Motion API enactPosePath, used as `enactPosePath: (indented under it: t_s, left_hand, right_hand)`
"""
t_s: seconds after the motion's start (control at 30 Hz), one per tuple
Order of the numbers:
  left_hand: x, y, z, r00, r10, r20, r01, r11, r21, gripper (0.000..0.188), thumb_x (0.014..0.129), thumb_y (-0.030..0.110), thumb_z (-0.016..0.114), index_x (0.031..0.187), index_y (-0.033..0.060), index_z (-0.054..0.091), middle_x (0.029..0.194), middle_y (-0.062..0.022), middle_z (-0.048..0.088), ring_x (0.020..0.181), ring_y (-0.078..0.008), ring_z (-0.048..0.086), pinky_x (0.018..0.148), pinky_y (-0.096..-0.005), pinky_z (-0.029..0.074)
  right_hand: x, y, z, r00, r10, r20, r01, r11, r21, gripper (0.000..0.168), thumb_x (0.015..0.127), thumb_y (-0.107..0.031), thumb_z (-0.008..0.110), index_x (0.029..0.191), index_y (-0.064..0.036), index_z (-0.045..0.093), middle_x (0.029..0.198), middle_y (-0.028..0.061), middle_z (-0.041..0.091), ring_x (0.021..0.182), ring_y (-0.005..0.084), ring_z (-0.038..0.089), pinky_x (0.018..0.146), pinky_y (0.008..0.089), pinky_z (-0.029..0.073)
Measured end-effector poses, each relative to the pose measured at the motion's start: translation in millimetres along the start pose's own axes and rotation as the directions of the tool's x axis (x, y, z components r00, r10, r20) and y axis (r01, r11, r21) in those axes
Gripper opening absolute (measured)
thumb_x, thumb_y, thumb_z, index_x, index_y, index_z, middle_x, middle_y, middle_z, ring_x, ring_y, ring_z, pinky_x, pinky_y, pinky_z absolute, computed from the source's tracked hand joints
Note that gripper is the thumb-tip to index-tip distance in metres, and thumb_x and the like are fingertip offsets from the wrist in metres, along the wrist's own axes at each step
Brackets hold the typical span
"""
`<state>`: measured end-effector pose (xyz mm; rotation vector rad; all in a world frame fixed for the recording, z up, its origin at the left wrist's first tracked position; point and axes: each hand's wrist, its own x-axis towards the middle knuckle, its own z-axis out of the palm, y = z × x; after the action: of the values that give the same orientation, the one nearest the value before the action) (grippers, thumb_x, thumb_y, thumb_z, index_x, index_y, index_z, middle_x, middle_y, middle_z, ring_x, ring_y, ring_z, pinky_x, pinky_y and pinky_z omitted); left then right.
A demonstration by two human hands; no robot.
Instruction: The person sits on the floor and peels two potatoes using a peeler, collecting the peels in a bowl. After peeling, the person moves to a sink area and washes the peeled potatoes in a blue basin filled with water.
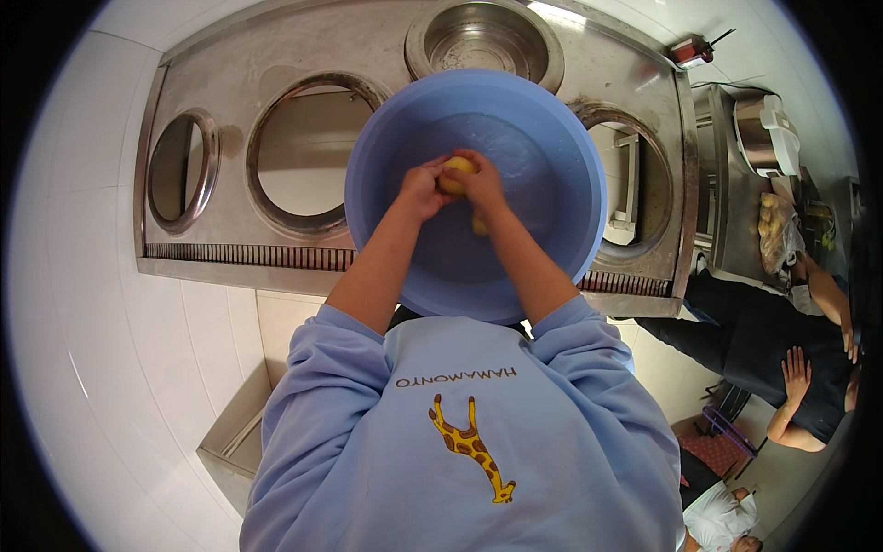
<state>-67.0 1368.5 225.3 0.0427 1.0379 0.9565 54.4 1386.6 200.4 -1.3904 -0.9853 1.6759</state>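
Both my hands are inside a large blue plastic basin (576, 172), close together over its middle. My left hand (421, 192) holds the near left side of a smooth yellow potato (457, 175). The fingers of my right hand (486, 185) curl around the potato's far and right sides, so it is gripped between the two. A second yellow potato (479, 225) lies lower in the basin, partly covered by my right wrist. Ripples and glints on the basin's floor look like shallow water.
The basin rests on a stainless steel stove counter (234, 90) with round openings. A metal pan (483, 41) sits behind it. On the right, a person in dark clothes (759, 338) stands by a side counter bearing a rice cooker (762, 134) and a plastic bag (778, 228). Another person (721, 517) is lower right.
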Motion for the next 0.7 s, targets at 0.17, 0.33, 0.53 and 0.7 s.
enactPosePath:
  t_s: [0.17,0.33,0.53,0.7]
  left_hand:
    - [3.9,-8.9,-2.0,0.999,0.008,-0.034,-0.009,1.0,-0.027,0.039,0.097,0.015,0.034,0.133,0.0028,0.039,0.128,-0.0169,0.045,0.116,-0.0332,0.049,0.09,-0.0542,0.046]
    - [-0.6,-9.1,2.0,1.0,0.019,-0.004,-0.019,0.999,0.028,0.038,0.097,0.015,0.036,0.133,0.0044,0.04,0.129,-0.015,0.045,0.118,-0.0317,0.047,0.091,-0.0547,0.045]
    - [0.9,-4.2,2.6,1.0,0.017,-0.007,-0.015,0.974,0.228,0.041,0.096,0.016,0.037,0.135,0.0055,0.038,0.126,-0.0144,0.048,0.113,-0.0305,0.051,0.087,-0.0501,0.046]
    - [2.9,-4.1,2.2,1.0,0.001,-0.02,0.004,0.972,0.236,0.041,0.095,0.017,0.038,0.135,0.0067,0.039,0.125,-0.014,0.049,0.111,-0.0294,0.051,0.085,-0.0483,0.047]
  right_hand:
    - [-0.6,-4.2,9.9,0.987,0.038,-0.158,-0.048,0.997,-0.062,0.028,0.079,-0.017,0.07,0.101,-0.001,0.064,0.095,0.0092,0.063,0.084,0.0169,0.059,0.072,0.028,0.05]
    - [11.5,16.0,-4.1,0.981,0.048,-0.186,-0.045,0.999,0.022,0.027,0.087,-0.022,0.062,0.1,0.0,0.064,0.096,0.008,0.063,0.087,0.0173,0.059,0.078,0.028,0.048]
    - [2.1,9.6,-10.5,0.991,0.063,0.119,-0.082,0.983,0.162,0.036,0.087,-0.016,0.055,0.12,0.0,0.054,0.114,0.0099,0.057,0.104,0.019,0.055,0.091,0.0293,0.043]
    - [4.5,14.1,-15.9,0.981,0.058,0.183,-0.092,0.979,0.183,0.042,0.082,-0.011,0.052,0.122,0.001,0.052,0.114,0.0124,0.056,0.104,0.0209,0.056,0.089,0.0303,0.044]
